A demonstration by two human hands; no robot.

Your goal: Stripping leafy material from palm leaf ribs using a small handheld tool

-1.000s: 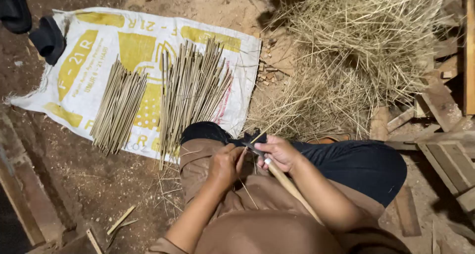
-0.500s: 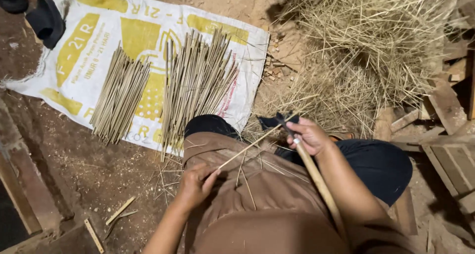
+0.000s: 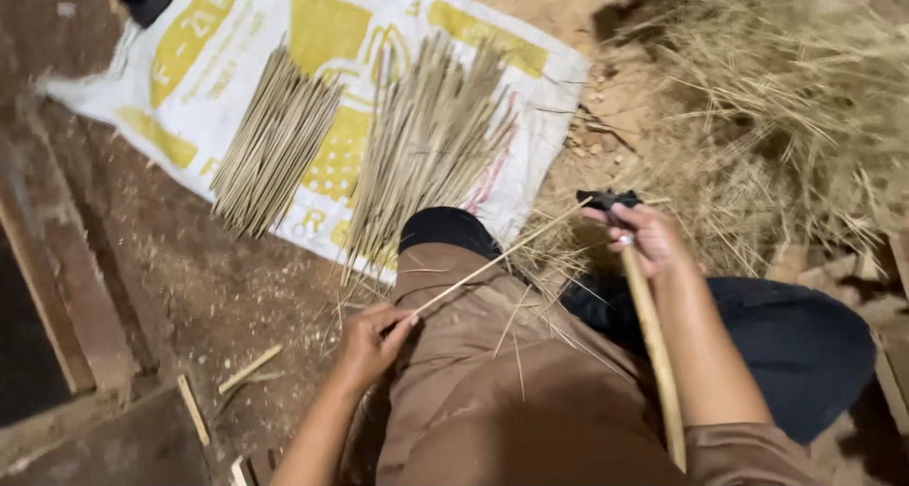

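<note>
A person seated on a dirt floor is shaving thin bamboo sticks. The left hand (image 3: 371, 339) pinches the near end of one slim stick (image 3: 492, 261), fingers closed on it. The right hand (image 3: 644, 240) is clamped round a dark-bladed knife (image 3: 608, 200) with a long pale handle (image 3: 653, 353) lying along the forearm. The stick lies over the brown-trousered knee, its long axis running diagonally from the left hand at lower left up to its far tip near the blade at upper right. Two fanned heaps of finished sticks (image 3: 275, 145) (image 3: 426, 145) already rest on a white and yellow sack (image 3: 180, 88) ahead. A large tangle of raw strips and shavings (image 3: 786, 117) (how much is usable is unclear) sits at right, suggesting much work remains.
</note>
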